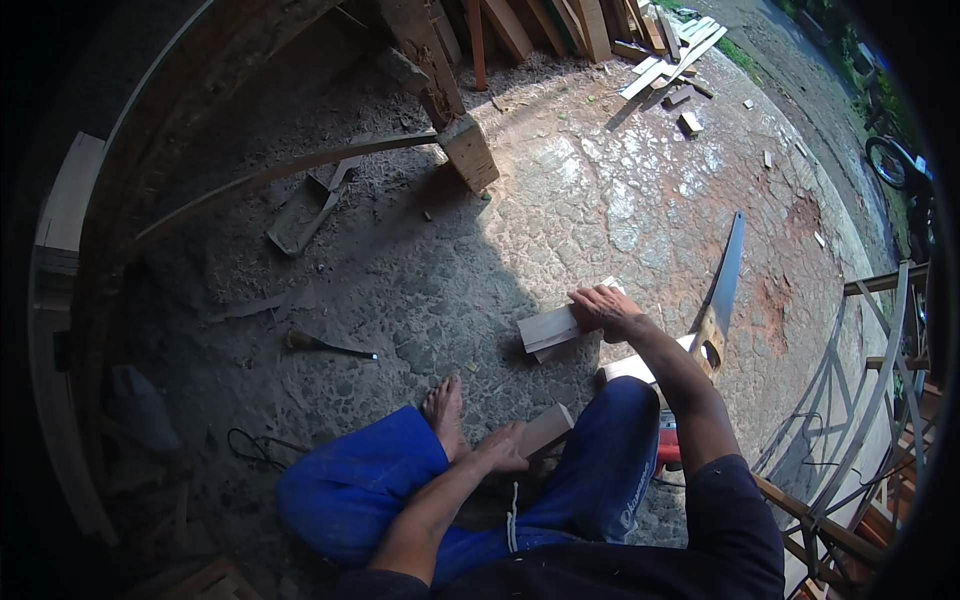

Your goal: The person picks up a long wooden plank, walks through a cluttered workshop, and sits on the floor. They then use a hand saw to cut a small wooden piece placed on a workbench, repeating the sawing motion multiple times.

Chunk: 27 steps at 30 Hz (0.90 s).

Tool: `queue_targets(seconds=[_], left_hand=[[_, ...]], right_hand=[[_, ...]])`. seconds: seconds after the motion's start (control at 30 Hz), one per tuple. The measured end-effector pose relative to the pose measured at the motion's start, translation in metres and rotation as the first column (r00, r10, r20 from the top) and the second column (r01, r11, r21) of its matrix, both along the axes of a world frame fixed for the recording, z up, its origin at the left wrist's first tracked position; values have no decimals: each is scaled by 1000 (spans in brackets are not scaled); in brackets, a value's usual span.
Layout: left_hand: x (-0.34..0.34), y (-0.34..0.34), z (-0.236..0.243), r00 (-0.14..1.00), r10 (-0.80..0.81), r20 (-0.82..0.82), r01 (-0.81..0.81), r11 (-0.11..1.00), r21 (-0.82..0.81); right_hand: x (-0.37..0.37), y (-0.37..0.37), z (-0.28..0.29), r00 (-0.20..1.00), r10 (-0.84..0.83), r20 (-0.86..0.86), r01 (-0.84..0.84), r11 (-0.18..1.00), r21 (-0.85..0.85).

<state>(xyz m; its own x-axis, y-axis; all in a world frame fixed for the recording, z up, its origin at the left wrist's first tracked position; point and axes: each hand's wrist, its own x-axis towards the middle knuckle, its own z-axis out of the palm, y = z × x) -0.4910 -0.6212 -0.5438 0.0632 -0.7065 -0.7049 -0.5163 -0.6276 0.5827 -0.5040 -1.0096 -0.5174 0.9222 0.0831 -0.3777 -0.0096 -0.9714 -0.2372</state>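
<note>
I sit on the floor with my knees bent. My left hand (pixel 503 447) is closed around the end of a short wooden block (pixel 549 430) between my thighs. Farther ahead, beyond my right knee, my right hand (pixel 606 310) grips another pale wooden block (pixel 549 329) from above; a further piece shows beneath it. Beside my right knee lies a light piece of wood (pixel 622 371), with a handsaw (pixel 727 282) next to it, its wooden handle toward me. To the left of my bare foot rests a chisel (pixel 333 347) with a dark handle.
A red power tool (pixel 668 441) sits by my right thigh, partly hidden. A wooden post (pixel 467 155) stands ahead. Planks (pixel 505 28) lean at the back, and offcuts (pixel 690 123) lie at the far right. A metal frame (pixel 905 330) borders the right side.
</note>
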Motion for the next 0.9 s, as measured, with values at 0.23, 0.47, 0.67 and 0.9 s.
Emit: queue_targets(seconds=[0.23, 0.47, 0.67, 0.9], left_hand=[[72, -24, 74, 774, 439, 457, -440, 891, -111], [92, -67, 117, 307, 573, -760, -950, 143, -277], [116, -97, 282, 690, 474, -547, -629, 18, -778], [195, -63, 530, 710, 678, -191, -159, -110, -981]], right_hand=[[-1, 15, -12, 997, -81, -5, 79, 980, -183], [6, 28, 35, 888, -451, -92, 451, 812, 371], [49, 96, 223, 791, -609, 61, 48, 161, 986], [162, 169, 459, 853, -478, 211, -249, -18, 968]])
